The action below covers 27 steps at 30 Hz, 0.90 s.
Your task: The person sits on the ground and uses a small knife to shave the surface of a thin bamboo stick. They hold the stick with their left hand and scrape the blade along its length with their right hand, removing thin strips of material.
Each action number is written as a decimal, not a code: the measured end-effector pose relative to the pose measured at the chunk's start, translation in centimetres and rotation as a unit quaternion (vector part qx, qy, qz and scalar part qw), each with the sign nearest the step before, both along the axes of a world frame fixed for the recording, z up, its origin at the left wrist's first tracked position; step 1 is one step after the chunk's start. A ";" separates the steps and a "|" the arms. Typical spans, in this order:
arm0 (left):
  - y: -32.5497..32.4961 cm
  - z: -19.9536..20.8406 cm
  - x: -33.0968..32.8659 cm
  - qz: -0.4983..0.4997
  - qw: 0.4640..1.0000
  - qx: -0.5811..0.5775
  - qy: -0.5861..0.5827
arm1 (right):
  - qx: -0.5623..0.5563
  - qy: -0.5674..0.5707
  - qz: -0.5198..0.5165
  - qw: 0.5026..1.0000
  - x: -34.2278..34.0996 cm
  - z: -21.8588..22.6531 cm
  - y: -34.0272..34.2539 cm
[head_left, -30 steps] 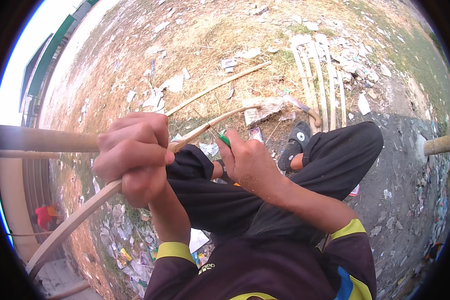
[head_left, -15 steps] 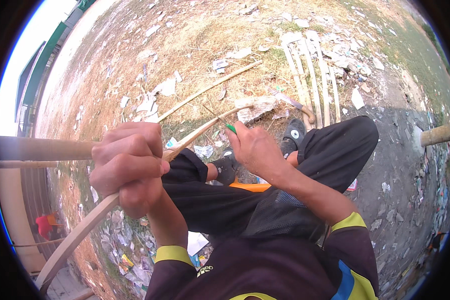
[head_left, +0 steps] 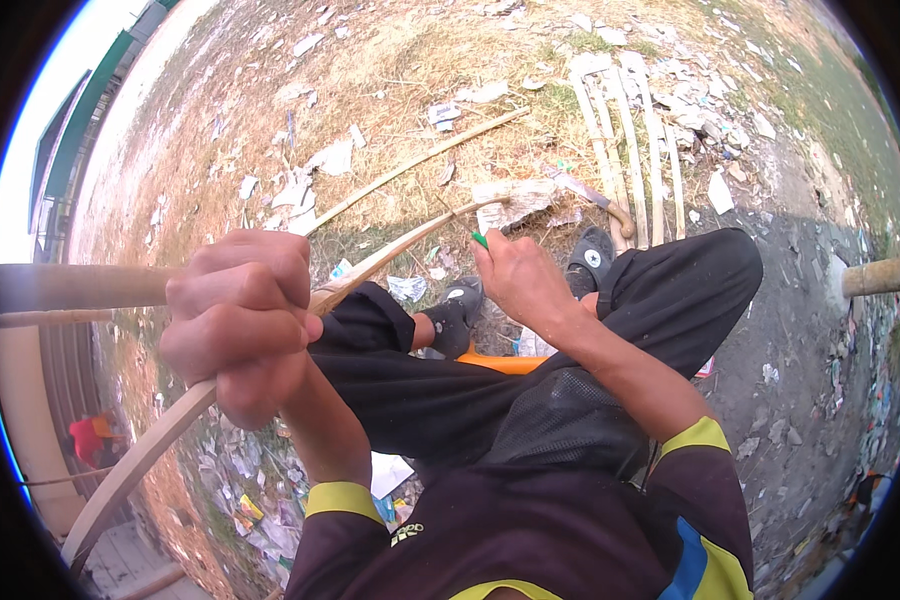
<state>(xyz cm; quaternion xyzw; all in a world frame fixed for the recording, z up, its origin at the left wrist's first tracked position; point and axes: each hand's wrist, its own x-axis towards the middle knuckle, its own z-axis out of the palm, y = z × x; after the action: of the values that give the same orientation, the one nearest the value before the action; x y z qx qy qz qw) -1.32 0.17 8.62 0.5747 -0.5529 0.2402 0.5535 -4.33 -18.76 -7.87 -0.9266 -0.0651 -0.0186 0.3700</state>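
Observation:
My left hand [head_left: 240,325] is closed in a fist around a long pale wooden stick [head_left: 395,252]. The stick bends from the lower left, through the fist, to a thin tip above my feet. My right hand [head_left: 530,282] is closed on a small tool with a green handle [head_left: 480,240], mostly hidden by the fingers. A thin dark line near the stick may be its blade; its exact kind does not show. The right hand is just beside the stick's far part, apart from it. A thick wooden pole [head_left: 80,286] runs behind the left fist; contact cannot be made out.
Several pale sticks [head_left: 625,150] lie side by side beyond my right foot, with a wooden-handled knife [head_left: 610,207] beside them. Another stick [head_left: 420,165] lies on the littered dry grass. An orange bar [head_left: 510,364] shows beneath my legs. A pole end [head_left: 872,276] juts in at right.
My left hand has shifted slightly left with the stick. My right hand has moved slightly right and up along the stick, carrying the green-handled tool toward the stick's tip.

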 end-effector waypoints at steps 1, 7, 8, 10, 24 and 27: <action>-0.1 0.0 -0.1 0.001 1.000 0.001 -0.001 | -0.004 0.006 0.006 1.000 -0.1 0.5 0.1; -0.4 0.2 0.1 0.003 1.000 -0.006 0.008 | 0.000 -0.036 -0.025 0.999 1.3 -3.0 -0.8; -0.5 0.2 -0.1 0.001 1.000 -0.005 0.009 | -0.003 -0.024 -0.021 1.000 1.3 -3.0 -0.9; -0.5 0.0 -0.4 0.015 1.000 -0.006 0.009 | -0.005 0.009 -0.001 1.000 0.9 -1.4 -0.1; -0.4 0.2 -0.1 -0.015 1.000 -0.009 0.017 | -0.025 0.073 -0.033 0.997 3.3 -6.7 -1.7; -0.4 0.3 0.1 -0.018 1.000 -0.003 0.009 | -0.057 0.058 -0.012 0.997 3.6 -6.4 -1.4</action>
<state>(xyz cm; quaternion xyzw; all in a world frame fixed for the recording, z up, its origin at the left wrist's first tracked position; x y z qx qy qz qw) -1.21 -0.25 8.95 0.5651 -0.5573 0.2270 0.5644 -0.74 -20.11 -14.25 -0.9463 -0.0329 0.0347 0.3198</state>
